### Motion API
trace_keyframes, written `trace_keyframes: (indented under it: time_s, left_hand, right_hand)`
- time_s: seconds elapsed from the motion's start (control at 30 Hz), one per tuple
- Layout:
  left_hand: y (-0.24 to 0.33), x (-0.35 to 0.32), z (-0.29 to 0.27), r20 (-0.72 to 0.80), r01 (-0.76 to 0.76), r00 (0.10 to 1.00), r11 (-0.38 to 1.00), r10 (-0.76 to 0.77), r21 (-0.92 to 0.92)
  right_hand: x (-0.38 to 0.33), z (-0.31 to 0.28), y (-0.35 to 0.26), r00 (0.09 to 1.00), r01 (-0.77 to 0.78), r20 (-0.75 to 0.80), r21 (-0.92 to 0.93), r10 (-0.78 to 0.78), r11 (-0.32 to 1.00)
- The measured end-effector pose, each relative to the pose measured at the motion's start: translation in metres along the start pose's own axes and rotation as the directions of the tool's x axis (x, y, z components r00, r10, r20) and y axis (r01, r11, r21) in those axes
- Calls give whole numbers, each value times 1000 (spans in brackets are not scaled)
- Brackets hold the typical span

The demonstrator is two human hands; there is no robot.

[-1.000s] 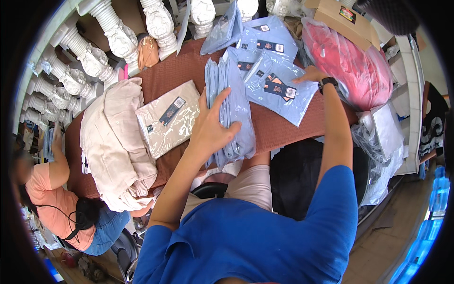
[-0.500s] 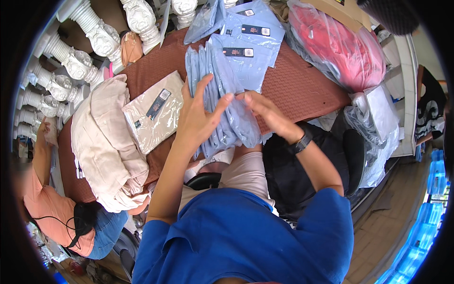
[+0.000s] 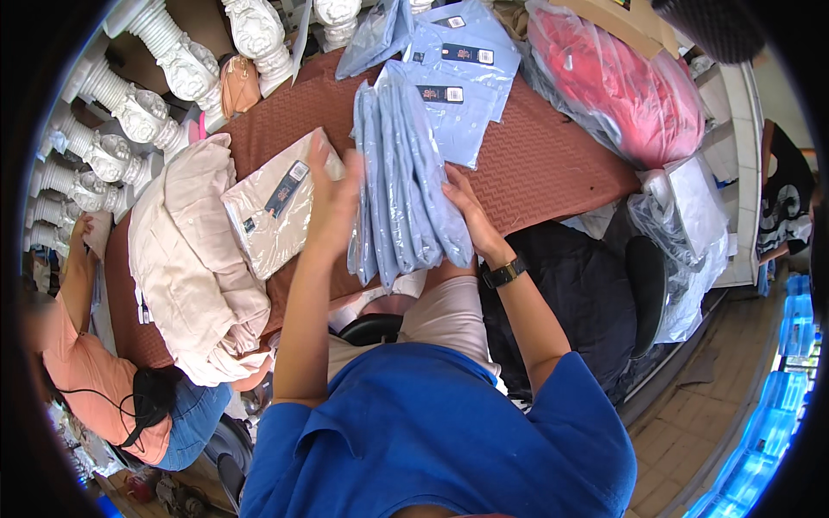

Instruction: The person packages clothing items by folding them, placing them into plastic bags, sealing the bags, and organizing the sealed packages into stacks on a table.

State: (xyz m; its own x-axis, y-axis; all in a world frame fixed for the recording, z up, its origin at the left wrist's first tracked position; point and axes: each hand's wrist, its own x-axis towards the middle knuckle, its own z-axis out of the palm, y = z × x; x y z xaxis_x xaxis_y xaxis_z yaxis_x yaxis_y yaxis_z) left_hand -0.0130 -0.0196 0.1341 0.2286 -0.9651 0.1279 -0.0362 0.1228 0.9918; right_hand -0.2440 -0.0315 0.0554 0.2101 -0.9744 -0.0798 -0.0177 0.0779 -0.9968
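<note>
Several folded light-blue shirts in clear plastic bags stand on edge as an upright bundle near the table's front edge. My right hand grips the bundle's right side, its thumb and fingers partly hidden by the plastic. To the left of the bundle my left hand is raised, blurred by motion, with fingers stretched and nothing in them. Just beyond it lies a bagged beige garment with a dark tag. Behind the bundle, more bagged blue shirts lie flat with dark tags.
A brown cloth covers the table. Beige fabric is heaped at the left, and a plastic-wrapped red bundle sits at the far right. White ornate pillars stand behind. Another person is at the left; a black chair is at my right.
My left hand has come off the blue shirts and moved left. My right hand has shifted lower along their right side, and the bundle now stands more closely together.
</note>
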Motion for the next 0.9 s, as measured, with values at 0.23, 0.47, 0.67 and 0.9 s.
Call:
trace_keyframes:
  time_s: [0.23,0.47,0.67,0.9]
  left_hand:
    - [-209,-5,-48,156,248,964,934,-213,-256]
    - [-69,-14,14,54,8,998,922,-31,388]
    - [-28,16,-37,196,187,931,864,-308,468]
    - [-58,10,-73,42,550,787,730,-616,406]
  right_hand:
    - [18,20,5,998,22,57,207,-34,978]
    - [21,18,84,990,77,-140,340,-31,937]
    - [15,73,119,981,86,-196,423,-2,902]
    - [13,75,134,987,43,-160,360,17,932]
